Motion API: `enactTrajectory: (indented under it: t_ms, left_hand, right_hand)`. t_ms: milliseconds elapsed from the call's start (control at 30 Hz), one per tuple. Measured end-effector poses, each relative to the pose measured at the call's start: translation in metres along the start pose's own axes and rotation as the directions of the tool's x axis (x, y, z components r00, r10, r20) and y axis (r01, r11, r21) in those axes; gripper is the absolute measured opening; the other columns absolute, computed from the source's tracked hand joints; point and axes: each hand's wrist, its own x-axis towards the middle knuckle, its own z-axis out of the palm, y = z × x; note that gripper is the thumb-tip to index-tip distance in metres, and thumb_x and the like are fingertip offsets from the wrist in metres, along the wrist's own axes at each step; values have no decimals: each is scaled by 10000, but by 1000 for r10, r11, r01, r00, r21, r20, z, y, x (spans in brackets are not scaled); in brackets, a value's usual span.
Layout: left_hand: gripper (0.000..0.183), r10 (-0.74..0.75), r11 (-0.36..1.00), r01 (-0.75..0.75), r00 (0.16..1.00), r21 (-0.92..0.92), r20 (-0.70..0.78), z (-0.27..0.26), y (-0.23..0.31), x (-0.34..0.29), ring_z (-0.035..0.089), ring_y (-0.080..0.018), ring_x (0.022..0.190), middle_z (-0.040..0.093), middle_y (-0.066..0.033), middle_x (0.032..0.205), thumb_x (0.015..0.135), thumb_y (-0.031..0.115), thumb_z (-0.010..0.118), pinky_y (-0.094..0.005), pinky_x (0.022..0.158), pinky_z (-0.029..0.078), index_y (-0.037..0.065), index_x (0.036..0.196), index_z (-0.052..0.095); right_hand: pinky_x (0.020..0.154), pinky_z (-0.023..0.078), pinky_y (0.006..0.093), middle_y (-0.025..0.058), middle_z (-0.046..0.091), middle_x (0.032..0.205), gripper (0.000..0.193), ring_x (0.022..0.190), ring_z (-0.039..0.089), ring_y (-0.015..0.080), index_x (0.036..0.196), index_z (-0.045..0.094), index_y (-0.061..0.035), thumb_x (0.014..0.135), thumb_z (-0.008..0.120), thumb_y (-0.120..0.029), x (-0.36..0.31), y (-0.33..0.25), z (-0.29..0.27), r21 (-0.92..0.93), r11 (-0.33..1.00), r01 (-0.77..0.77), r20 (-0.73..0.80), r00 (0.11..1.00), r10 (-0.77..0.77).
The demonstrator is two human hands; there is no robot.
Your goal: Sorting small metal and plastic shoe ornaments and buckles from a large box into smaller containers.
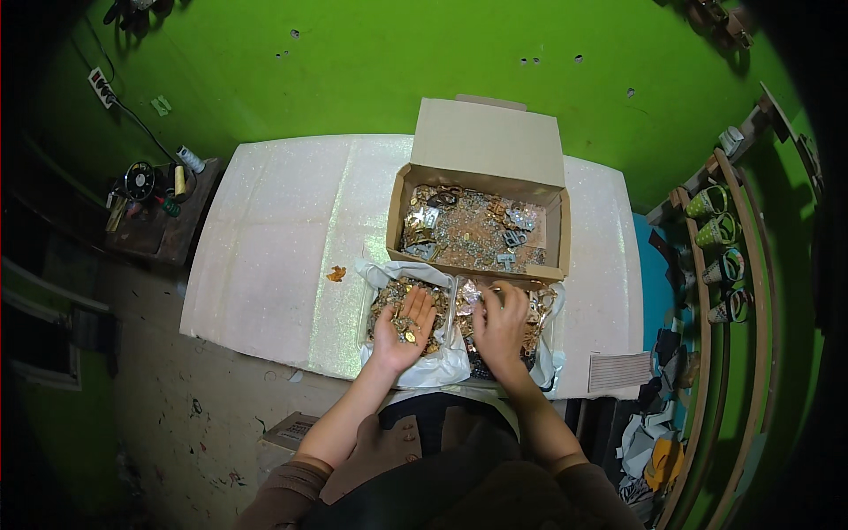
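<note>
Left hand (404, 329) open palm-up cupping small gold pieces (407, 334), right hand (500, 329) digging palm-down, grip unclear, table edge (265, 346) near.

One open cardboard box (481, 190) and two clear plastic trays (367, 305) of small metal pieces, too many to count, stand on one white surface (274, 256), with four patterned thread cones (717, 231) on the rack at right and two hands (402, 331) present.
</note>
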Motion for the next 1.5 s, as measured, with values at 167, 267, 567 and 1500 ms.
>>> enactTrajectory:
  t_ms: [167,267,567,1500]
  left_hand:
    - [457,92,993,-90,996,71,-21,-1,-5,2,438,-198,1131,517,-84,1152,886,292,225,-350,975,339,27,1160,477]
    - [462,146,981,-137,988,137,-59,2,-8,0,423,-199,1142,503,-96,1169,879,288,223,-357,979,325,21,1169,465]
    - [439,155,982,-149,987,112,-41,-1,-8,-1,437,-198,1122,519,-87,1130,870,279,251,-355,970,340,30,1152,476]
    - [404,143,986,-140,989,93,-34,-1,-7,2,455,-186,1108,534,-69,1122,855,241,286,-347,970,348,40,1122,513]
  right_hand:
    - [766,389,367,87,504,925,169,914,455,263,836,604,-41,696,609,-136,-5,-35,-1,476,879,-2,344,921,-184]
    - [746,399,353,89,497,893,162,891,459,262,813,622,-49,689,625,-155,-10,-44,2,490,871,-16,418,882,-219]
    - [730,420,338,92,491,864,191,877,470,259,801,644,-59,651,652,-176,-14,-45,13,472,881,-45,450,871,-197]
    - [555,386,199,17,535,758,143,651,487,80,928,554,-16,840,542,-128,10,-26,-15,152,-565,-811,887,364,-284]
